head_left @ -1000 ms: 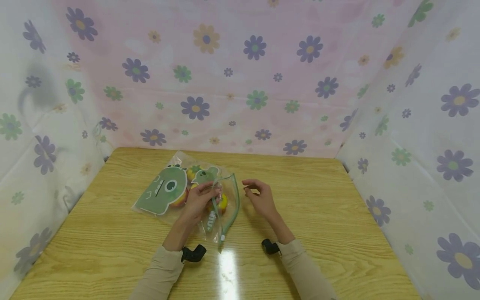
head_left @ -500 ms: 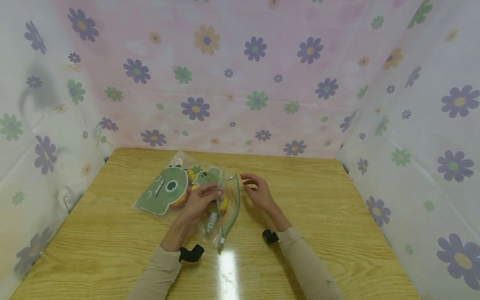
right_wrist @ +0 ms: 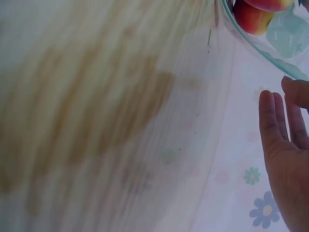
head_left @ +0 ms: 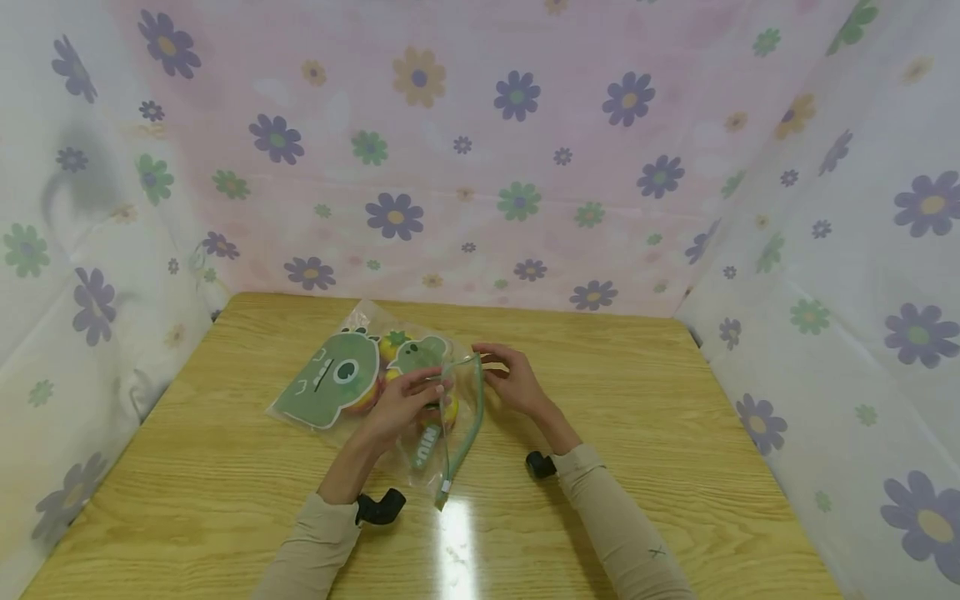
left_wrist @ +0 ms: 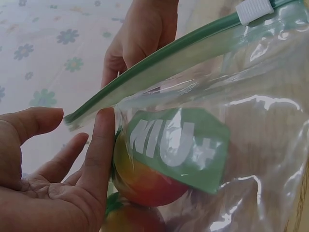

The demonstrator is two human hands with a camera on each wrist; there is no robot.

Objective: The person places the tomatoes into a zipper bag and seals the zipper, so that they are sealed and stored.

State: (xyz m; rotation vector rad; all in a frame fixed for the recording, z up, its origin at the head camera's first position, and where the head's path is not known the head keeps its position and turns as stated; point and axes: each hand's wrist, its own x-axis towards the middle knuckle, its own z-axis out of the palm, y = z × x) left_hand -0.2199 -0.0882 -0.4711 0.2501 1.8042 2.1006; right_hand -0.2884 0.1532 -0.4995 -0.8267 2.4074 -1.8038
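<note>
A clear zip bag (head_left: 322, 392), printed with green cartoon monsters, lies on the table with several red-and-yellow round fruits (left_wrist: 149, 181) inside. Its green zip strip (head_left: 477, 421) forms the right edge, and a white slider (left_wrist: 254, 10) sits at the near end. My left hand (head_left: 393, 408) rests at the bag's mouth, fingers extended against the clear film; thumb and forefinger stand apart in the left wrist view. At the strip's far end is my right hand (head_left: 517, 385), its fingertips right at the green edge and its fingers fairly straight in the right wrist view.
A wood-grain table (head_left: 637, 417) carries the bag. Flower-printed cloth (head_left: 517, 150) encloses the back and both sides. A black wrist mount (head_left: 382, 507) sits below the left hand, and another black mount (head_left: 540, 465) below the right.
My right hand has moved slightly left, up to the zip strip's far end. The left hand and the bag's mouth have shifted slightly right.
</note>
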